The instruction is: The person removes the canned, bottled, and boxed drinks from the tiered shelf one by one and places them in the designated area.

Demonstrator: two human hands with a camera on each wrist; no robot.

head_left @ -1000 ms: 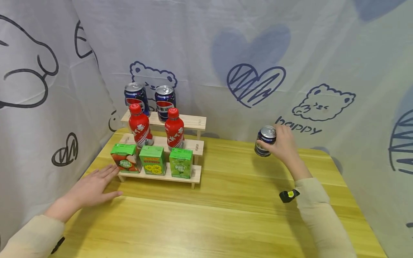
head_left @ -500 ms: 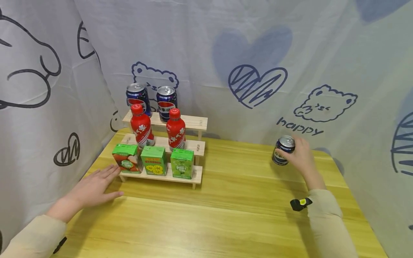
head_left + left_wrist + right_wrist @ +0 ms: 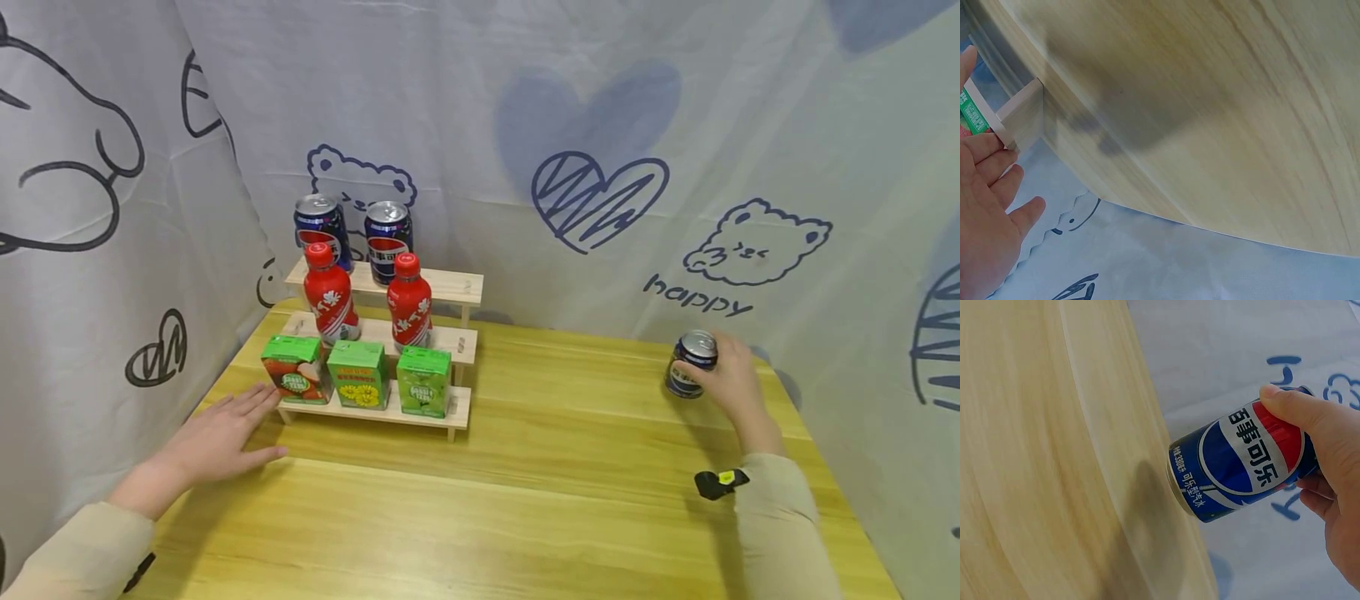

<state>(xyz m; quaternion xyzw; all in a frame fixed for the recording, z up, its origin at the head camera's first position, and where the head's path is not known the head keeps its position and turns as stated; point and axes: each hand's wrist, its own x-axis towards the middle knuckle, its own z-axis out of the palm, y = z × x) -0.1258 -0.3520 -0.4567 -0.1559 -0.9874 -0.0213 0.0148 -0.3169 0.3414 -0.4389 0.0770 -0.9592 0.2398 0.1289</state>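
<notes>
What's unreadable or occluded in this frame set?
- Can: head view, far side covered by right hand; label too small. Contact with table unclear in right wrist view.
- Left hand: left wrist view, cut off by frame edge.
- Juice boxes: print too small, head view.
- Rear cans: bases hidden behind red bottles.

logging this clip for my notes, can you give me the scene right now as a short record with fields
right hand: grips a blue cola can, thumb over its side
can position: upright, at the table's far right edge, near the curtain
left hand: flat on the table, fingers straight, beside the rack's foot
rack: three wooden steps
top step: two blue cans
middle step: two red bottles
bottom step: three green cartons
backdrop: white curtain with bears and hearts
</notes>
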